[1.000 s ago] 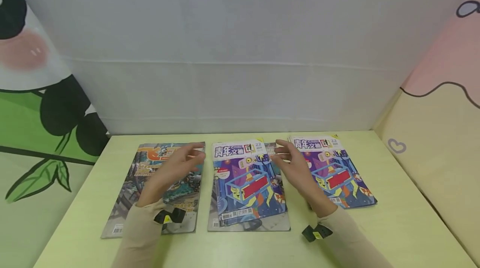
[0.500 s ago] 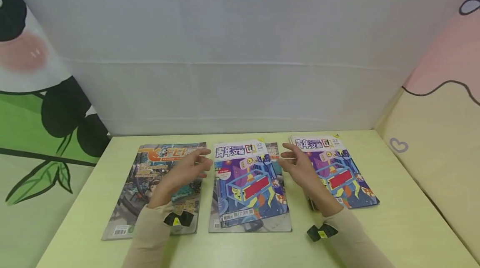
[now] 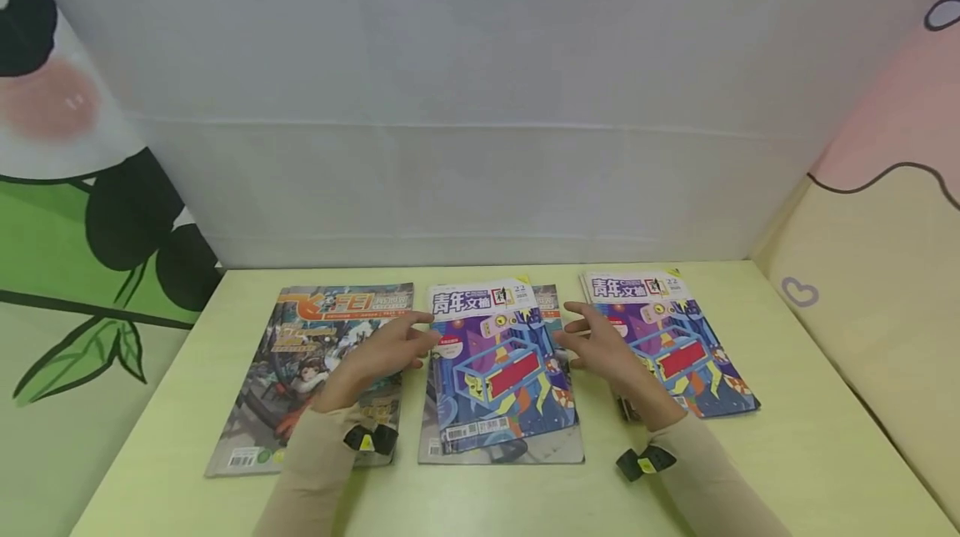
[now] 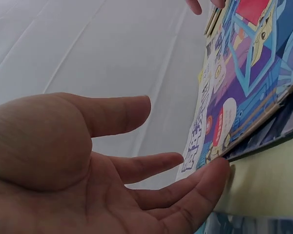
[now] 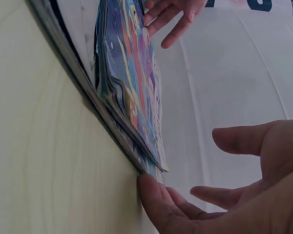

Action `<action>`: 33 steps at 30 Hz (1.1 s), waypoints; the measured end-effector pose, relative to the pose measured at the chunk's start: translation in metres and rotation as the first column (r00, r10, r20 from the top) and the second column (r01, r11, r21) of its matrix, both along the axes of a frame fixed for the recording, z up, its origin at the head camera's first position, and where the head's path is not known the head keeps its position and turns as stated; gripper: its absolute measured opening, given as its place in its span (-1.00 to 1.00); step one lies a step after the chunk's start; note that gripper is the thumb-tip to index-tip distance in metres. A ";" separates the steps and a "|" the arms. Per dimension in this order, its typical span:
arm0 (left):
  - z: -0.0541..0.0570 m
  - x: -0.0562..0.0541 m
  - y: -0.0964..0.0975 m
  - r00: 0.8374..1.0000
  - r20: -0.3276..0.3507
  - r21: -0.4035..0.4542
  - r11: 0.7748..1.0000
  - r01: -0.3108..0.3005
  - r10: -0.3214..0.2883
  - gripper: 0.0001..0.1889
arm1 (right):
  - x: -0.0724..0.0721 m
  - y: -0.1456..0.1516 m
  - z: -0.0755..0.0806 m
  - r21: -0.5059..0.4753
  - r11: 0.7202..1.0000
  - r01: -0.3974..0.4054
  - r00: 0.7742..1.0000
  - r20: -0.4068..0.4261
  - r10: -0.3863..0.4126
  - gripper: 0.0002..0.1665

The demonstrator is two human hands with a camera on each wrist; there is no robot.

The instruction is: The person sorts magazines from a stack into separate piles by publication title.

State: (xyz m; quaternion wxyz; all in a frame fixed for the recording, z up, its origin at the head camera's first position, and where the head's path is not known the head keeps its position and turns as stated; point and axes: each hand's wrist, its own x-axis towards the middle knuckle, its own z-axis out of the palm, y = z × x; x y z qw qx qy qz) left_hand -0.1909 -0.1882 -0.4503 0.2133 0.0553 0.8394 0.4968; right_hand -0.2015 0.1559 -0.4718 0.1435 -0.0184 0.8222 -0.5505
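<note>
In the head view a purple-and-blue magazine (image 3: 498, 387) lies slightly turned on top of a larger grey-edged magazine (image 3: 543, 447) in the middle of the table. My left hand (image 3: 393, 349) is at its left edge, fingers extended and thumb apart. In the left wrist view the lower fingertips are right at the pile's edge, the thumb raised beside it. On the other side, my right hand (image 3: 603, 353) has its fingertips right at the lower magazine's edge, as the right wrist view shows. Neither hand grips anything.
A large comic-style magazine (image 3: 258, 404) lies on the left, partly under my left forearm. Another pile of purple magazines (image 3: 705, 353) is on the right, partly behind my right hand. A white cloth wall (image 3: 480, 145) rises at the back edge of the pale table (image 3: 465, 504).
My left hand has moved right, from over the left magazine to the middle pile's left edge. My right hand has come slightly nearer to me, at the pile's right edge. The magazines have stayed put.
</note>
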 end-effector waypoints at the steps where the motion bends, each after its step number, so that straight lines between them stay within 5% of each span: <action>1: 0.000 0.000 0.001 1.000 -0.002 0.004 1.000 -0.003 0.003 -0.33 | 0.000 0.000 0.000 -0.003 1.000 0.002 1.000 0.002 -0.002 -0.19; 11: 0.002 -0.001 0.007 0.997 -0.046 0.000 0.999 -0.054 0.054 -0.31 | -0.003 -0.004 -0.002 0.031 0.999 -0.006 1.000 -0.024 0.007 -0.19; 27: -0.012 -0.001 0.034 0.989 0.024 0.095 0.984 -0.150 0.148 -0.34 | 0.004 -0.004 -0.001 0.092 0.996 0.003 1.000 -0.029 0.000 -0.19; 33: -0.014 0.003 0.039 0.995 0.024 0.102 0.989 -0.103 0.101 -0.21 | 0.005 -0.003 -0.003 0.089 0.996 0.020 1.000 -0.024 -0.018 -0.18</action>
